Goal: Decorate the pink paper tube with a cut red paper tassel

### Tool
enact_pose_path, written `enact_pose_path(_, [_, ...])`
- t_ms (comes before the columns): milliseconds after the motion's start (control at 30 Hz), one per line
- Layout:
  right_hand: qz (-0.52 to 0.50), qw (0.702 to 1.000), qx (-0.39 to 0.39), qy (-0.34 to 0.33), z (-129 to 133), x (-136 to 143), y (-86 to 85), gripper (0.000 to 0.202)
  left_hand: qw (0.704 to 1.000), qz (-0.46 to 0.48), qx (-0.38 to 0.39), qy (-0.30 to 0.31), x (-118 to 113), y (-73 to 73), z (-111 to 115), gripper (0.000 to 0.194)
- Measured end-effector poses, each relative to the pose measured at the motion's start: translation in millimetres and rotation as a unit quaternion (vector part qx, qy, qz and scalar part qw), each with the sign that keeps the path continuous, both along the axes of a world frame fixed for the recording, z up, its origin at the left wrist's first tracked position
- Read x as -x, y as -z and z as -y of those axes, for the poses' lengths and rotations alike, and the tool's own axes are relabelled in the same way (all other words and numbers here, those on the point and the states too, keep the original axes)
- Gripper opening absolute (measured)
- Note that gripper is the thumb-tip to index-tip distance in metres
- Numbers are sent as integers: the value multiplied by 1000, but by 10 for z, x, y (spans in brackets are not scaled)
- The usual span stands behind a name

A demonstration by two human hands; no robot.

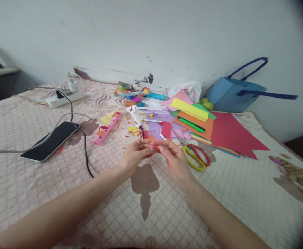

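My left hand [138,152] and my right hand [173,155] meet above the table's middle. Their fingertips pinch a small red and orange piece [156,147], apparently paper; its shape is mostly hidden by the fingers. Just beyond them lies a white glue gun [134,116] with a black cord, among small paper scraps [133,129]. Scissors with yellow and red handles [195,157] rest close to my right hand. Left of the glue gun is a rolled pink paper tube [107,129] with red and orange bits on it.
Coloured paper sheets [237,135] and a green cutter [191,124] lie at the right, before a blue bag [234,94]. A black phone-like slab [51,140], cables and a power strip [65,98] occupy the left. Peanut-like pods [294,171] sit far right.
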State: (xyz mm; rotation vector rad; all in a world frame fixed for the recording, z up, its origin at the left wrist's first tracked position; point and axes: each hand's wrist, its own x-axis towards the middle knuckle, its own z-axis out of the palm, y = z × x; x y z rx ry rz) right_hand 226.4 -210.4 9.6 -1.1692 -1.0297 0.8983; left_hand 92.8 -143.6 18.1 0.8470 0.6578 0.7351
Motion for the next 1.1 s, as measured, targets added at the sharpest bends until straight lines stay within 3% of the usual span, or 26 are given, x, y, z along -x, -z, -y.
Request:
enact_pose_path(100, [9, 1000, -10, 9, 12, 13, -36, 14, 1000, -4, 3, 1, 4, -4, -3, 36])
enact_pose_path(267, [51, 996, -2, 77, 32, 27, -66, 12, 1000, -8, -1, -4, 6, -19, 0, 37])
enact_pose_path(367, [60, 996, 31, 50, 25, 34, -47, 22, 1000, -6, -14, 2, 9, -33, 11, 37])
enact_pose_path(733, [-39, 998, 38, 39, -16, 95, -28, 16, 996, -26, -79, 41, -4, 69, 18, 38])
enact_pose_path(1100, [-146, 987, 67, 29, -27, 102, -30, 21, 998, -18, -53, 18, -10, 65, 11, 39])
